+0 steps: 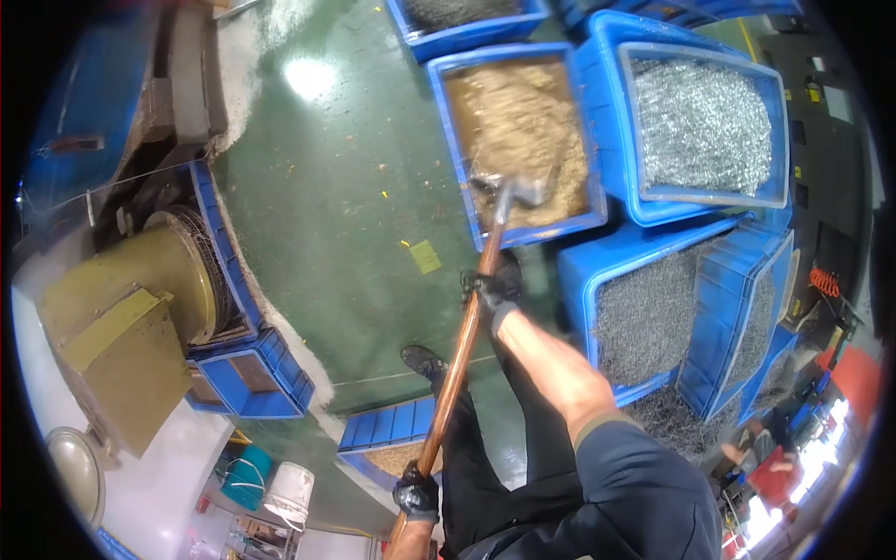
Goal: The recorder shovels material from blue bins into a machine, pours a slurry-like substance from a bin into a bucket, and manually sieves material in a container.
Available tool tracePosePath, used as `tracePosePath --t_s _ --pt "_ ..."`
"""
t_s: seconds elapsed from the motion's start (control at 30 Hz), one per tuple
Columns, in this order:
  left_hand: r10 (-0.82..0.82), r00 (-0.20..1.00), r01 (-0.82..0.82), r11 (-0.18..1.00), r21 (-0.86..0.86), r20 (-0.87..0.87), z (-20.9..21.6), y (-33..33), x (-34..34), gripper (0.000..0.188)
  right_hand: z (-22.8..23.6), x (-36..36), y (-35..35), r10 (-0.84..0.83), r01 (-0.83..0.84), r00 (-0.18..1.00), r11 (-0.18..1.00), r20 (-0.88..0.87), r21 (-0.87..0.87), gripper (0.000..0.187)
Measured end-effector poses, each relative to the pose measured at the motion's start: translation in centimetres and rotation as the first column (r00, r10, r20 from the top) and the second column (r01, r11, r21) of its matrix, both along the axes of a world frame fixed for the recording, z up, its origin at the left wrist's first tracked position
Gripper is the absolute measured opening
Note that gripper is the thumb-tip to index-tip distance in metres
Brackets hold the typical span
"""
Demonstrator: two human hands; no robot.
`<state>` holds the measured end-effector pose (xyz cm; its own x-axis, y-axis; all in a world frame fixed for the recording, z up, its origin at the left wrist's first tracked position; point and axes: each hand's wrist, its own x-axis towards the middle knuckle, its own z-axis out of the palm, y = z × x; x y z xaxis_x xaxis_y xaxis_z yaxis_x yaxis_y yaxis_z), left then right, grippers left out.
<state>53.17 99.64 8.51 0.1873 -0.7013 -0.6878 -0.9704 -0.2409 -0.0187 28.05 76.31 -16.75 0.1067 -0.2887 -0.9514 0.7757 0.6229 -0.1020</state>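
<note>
Green floor (pixel 317 224): the widest open room is here, left of the bins and as far as the khaki machine (pixel 131 289), so turning sideways should be easier on this side
Blue bin of silver shavings (pixel 607 131): it stands close on the right of the blue bin of tan filling (pixel 449 140), so I judge the room there as tight
Near rim (pixel 551 231) of the tan-filled bin: the long-handled shovel (pixel 457 369) crosses above it, and this edge could catch the metal head (pixel 523 191)
Tan filling (pixel 523 103): looks loose, probably soft to push into; whether it is damp, and therefore heavier, I cannot tell
Long-handled shovel: slants from inside this bin down to the left; the wooden shaft (pixel 467 341) is probably stiff, perhaps slippery where it shines; two hands well apart should hold it best
Metal head: on or in the tan filling, blur hides which; most weight is likely here
Right hand (pixel 483 291): gloved in black, fingers closed around the shaft, on the part nearer to the head, a good place for lifting
Left hand (pixel 416 495): also gloved, closed around the lower shaft, near a low blue bin (pixel 387 425)
</note>
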Motion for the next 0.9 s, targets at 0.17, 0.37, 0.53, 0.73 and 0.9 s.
tracePosePath --t_s 0.17,0.37,0.53,0.73,0.9 --pt "0.091 0.996 -0.089 0.994 -0.069 0.019 -1.3 2.6 2.1 0.021 1.2 1.8 -0.9 -0.049 0.045 0.998 0.995 0.043 0.090 0.012" --pt "0.028 1.000 -0.028 0.998 -0.059 -0.003 0.1 4.1 3.3 0.028 2.4 2.2 0.9 0.031 -0.029 0.999 0.997 -0.024 0.075 0.008" --pt "0.009 1.000 -0.012 0.993 -0.114 -0.019 -0.4 4.0 4.0 0.029 3.2 2.0 0.6 0.044 -0.042 0.998 0.999 -0.043 0.033 0.005" --pt "-0.025 0.999 0.027 0.997 -0.071 0.025 2.2 3.7 4.6 0.030 5.9 3.1 0.3 0.038 -0.040 0.995 0.999 -0.093 -0.021 0.003" --pt "-0.008 1.000 0.009 0.999 -0.048 0.016 7.1 5.4 6.9 0.025 12.3 5.3 1.0 0.067 -0.068 0.997 0.997 -0.034 -0.047 0.018"
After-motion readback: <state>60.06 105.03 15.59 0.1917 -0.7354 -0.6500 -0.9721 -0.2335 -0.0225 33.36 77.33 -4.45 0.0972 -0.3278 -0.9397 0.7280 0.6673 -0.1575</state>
